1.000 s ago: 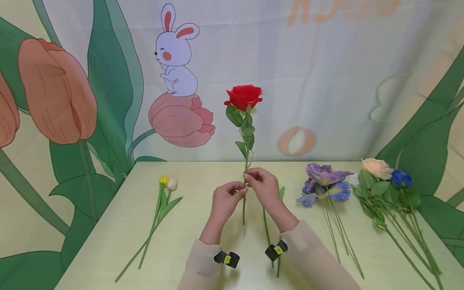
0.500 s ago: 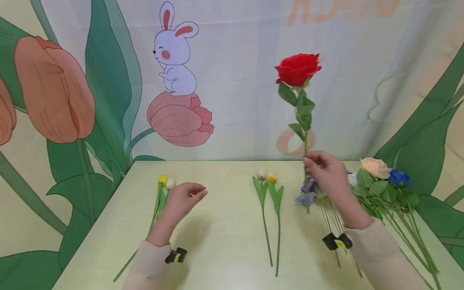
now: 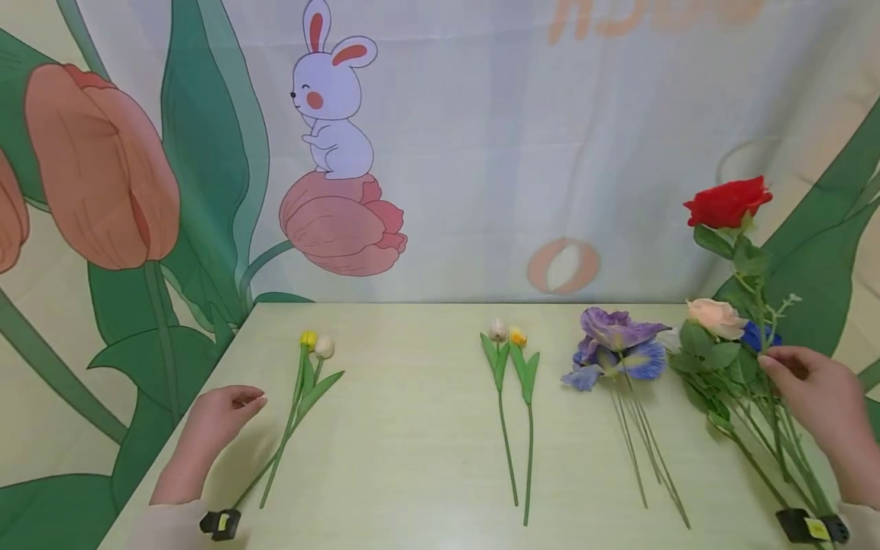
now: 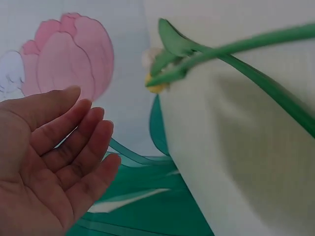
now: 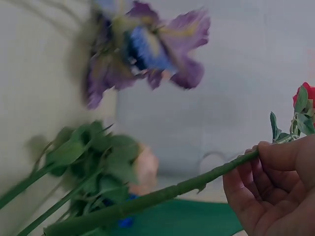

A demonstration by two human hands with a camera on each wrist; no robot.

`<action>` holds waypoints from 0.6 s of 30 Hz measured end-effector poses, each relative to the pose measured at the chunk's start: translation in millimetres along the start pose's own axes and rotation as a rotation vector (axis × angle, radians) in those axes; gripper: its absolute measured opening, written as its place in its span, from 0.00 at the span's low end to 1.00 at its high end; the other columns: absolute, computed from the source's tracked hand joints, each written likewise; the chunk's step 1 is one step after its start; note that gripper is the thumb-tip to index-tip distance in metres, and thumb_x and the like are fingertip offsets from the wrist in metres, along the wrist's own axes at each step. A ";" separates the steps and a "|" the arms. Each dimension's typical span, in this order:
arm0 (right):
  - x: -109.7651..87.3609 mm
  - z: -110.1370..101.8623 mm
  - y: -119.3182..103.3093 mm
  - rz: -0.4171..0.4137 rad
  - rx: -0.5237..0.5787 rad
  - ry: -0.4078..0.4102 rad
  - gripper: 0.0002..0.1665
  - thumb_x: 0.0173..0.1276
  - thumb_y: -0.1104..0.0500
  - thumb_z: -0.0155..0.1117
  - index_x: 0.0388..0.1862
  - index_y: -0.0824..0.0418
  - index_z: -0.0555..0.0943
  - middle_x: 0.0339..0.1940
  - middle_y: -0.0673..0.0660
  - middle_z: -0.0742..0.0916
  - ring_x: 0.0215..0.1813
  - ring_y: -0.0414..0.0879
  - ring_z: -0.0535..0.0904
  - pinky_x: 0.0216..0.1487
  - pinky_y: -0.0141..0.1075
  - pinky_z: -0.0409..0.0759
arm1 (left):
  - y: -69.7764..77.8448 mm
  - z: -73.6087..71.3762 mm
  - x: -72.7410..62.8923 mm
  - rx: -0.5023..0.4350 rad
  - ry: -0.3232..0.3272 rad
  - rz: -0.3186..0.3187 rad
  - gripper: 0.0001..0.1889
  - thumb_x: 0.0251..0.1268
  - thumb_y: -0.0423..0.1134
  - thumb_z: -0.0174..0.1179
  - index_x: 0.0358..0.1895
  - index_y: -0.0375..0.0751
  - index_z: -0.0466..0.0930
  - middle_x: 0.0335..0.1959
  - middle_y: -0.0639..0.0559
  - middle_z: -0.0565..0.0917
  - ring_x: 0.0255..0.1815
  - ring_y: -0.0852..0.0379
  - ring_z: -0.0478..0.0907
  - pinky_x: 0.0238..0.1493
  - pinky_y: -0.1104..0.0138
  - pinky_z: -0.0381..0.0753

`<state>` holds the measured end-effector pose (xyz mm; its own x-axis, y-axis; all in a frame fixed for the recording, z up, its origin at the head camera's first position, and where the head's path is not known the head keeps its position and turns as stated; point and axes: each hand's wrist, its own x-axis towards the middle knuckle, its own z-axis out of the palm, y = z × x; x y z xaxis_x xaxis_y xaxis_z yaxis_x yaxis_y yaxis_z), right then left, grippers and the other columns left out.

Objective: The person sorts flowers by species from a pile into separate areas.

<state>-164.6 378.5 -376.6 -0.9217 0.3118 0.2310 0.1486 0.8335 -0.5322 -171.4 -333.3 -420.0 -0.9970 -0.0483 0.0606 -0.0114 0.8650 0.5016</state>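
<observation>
A red rose point(image 3: 729, 203) on a long leafy stem stands nearly upright at the right side of the table. My right hand point(image 3: 818, 397) pinches its green stem point(image 5: 172, 192) between thumb and fingers. Just behind and below it lie a peach rose point(image 3: 716, 318) and a blue rose point(image 3: 756, 336), their stems crossing under the held one. My left hand point(image 3: 218, 418) hovers at the table's left side, holding nothing, with loosely bent fingers point(image 4: 98, 140). Beside it lie a yellow tulip point(image 3: 308, 340) and a white tulip point(image 3: 325, 347) with crossed stems.
Two more tulips, one pale point(image 3: 498, 330) and one orange-yellow point(image 3: 518, 338), lie at mid-table. Purple-blue irises point(image 3: 622, 344) lie between them and the roses. A printed cloth backdrop point(image 3: 467, 153) hangs behind the table point(image 3: 412, 458).
The right hand has carried the red rose from the middle to the far right and lowered it over the roses. The left hand let go of the stem and moved left.
</observation>
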 end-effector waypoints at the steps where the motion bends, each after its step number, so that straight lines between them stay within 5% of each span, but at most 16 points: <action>1: 0.4 0.1 6.3 0.023 0.001 -0.012 0.26 0.83 0.57 0.51 0.61 0.82 0.73 0.51 0.82 0.81 0.25 0.32 0.72 0.24 0.32 0.76 | -4.7 0.3 0.2 0.008 -0.009 -0.004 0.17 0.73 0.37 0.59 0.52 0.24 0.83 0.48 0.29 0.88 0.48 0.34 0.84 0.46 0.48 0.85; 4: 0.5 3.5 21.0 0.095 0.028 -0.045 0.27 0.84 0.59 0.48 0.63 0.84 0.70 0.52 0.83 0.78 0.33 0.57 0.82 0.26 0.38 0.82 | -17.7 2.8 1.8 0.027 -0.062 -0.024 0.17 0.72 0.38 0.60 0.52 0.23 0.83 0.47 0.29 0.88 0.47 0.35 0.84 0.45 0.49 0.85; 8: 1.1 11.4 41.5 0.170 0.068 -0.075 0.27 0.84 0.61 0.46 0.65 0.86 0.66 0.54 0.85 0.75 0.52 0.76 0.76 0.30 0.42 0.85 | -33.0 11.0 4.7 0.024 -0.155 -0.060 0.19 0.72 0.41 0.62 0.51 0.24 0.84 0.47 0.29 0.87 0.48 0.35 0.83 0.49 0.46 0.83; 10: 9.9 24.3 74.4 0.190 0.070 -0.081 0.28 0.85 0.58 0.45 0.67 0.85 0.65 0.57 0.84 0.75 0.50 0.68 0.79 0.31 0.41 0.86 | -37.9 16.3 5.2 0.007 -0.182 -0.078 0.19 0.71 0.42 0.63 0.50 0.24 0.84 0.48 0.29 0.87 0.50 0.34 0.83 0.52 0.45 0.83; 12: 22.4 40.4 118.1 0.192 0.082 -0.088 0.32 0.85 0.53 0.45 0.69 0.82 0.65 0.59 0.83 0.75 0.42 0.47 0.80 0.31 0.36 0.85 | -39.0 21.0 4.4 -0.019 -0.189 -0.098 0.19 0.71 0.41 0.63 0.50 0.24 0.84 0.48 0.29 0.87 0.51 0.33 0.83 0.53 0.44 0.82; 15: 32.3 54.4 159.2 0.189 0.085 -0.101 0.35 0.85 0.49 0.45 0.70 0.81 0.66 0.56 0.81 0.77 0.31 0.22 0.66 0.26 0.26 0.80 | -35.7 27.9 2.4 -0.051 -0.191 -0.109 0.19 0.71 0.41 0.63 0.49 0.24 0.85 0.47 0.30 0.87 0.50 0.34 0.83 0.52 0.46 0.83; 18: 24.5 45.7 143.6 0.243 0.122 -0.139 0.33 0.84 0.53 0.46 0.69 0.83 0.64 0.54 0.83 0.77 0.37 0.37 0.78 0.27 0.31 0.82 | -28.9 34.8 2.5 -0.072 -0.193 -0.125 0.18 0.70 0.40 0.63 0.49 0.24 0.85 0.45 0.31 0.88 0.45 0.40 0.85 0.48 0.50 0.85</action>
<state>-182.3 485.0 -484.5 -0.9057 0.4232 -0.0245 0.3348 0.6786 -0.6538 -176.2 -341.0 -464.5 -0.9845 -0.0506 -0.1681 -0.1370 0.8204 0.5552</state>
